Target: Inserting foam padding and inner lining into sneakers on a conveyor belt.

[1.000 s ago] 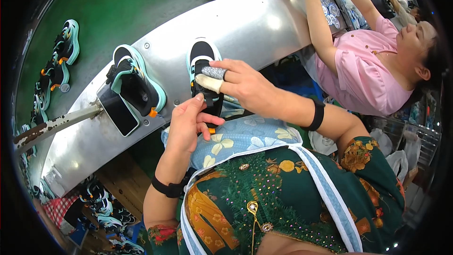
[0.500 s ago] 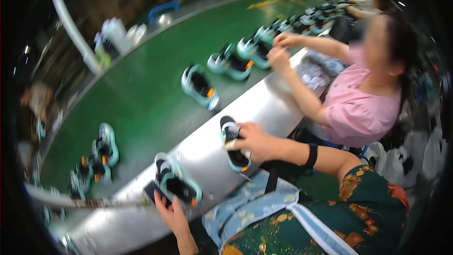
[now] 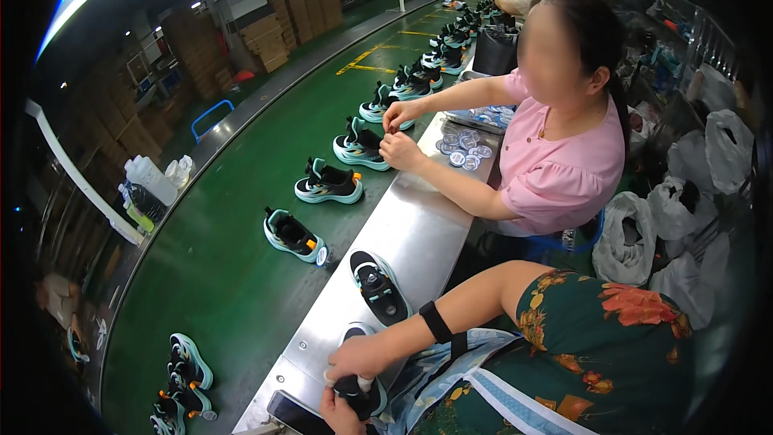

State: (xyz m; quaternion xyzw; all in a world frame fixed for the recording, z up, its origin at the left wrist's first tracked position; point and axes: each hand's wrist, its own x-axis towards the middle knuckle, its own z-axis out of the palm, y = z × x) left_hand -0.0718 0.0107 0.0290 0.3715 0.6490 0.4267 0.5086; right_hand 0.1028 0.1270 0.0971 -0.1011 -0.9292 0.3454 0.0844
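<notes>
Head: shoe [image 3: 367,404] under right grip [image 3: 362,355]

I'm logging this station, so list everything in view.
Bench: one, silver, centre
Belt: one, green, left of bench
Handled sneaker: one, black-mint, bench
Second sneaker: one, black-mint, bench
Belt sneakers: many, black-mint, belt
Smartphone: one, dark, lower bench
Nearest co-worker: one, pink top, right
Round tags: many, white-blue, bench
Plastic bags: several, white, right
Jug: one, white, beyond belt
Cardboard boxes: several, brown, upper left
Wristband: one, black, right forearm
Left hand: one, bare, at handled sneaker
Right hand: one, pale finger cover, on handled sneaker
</notes>
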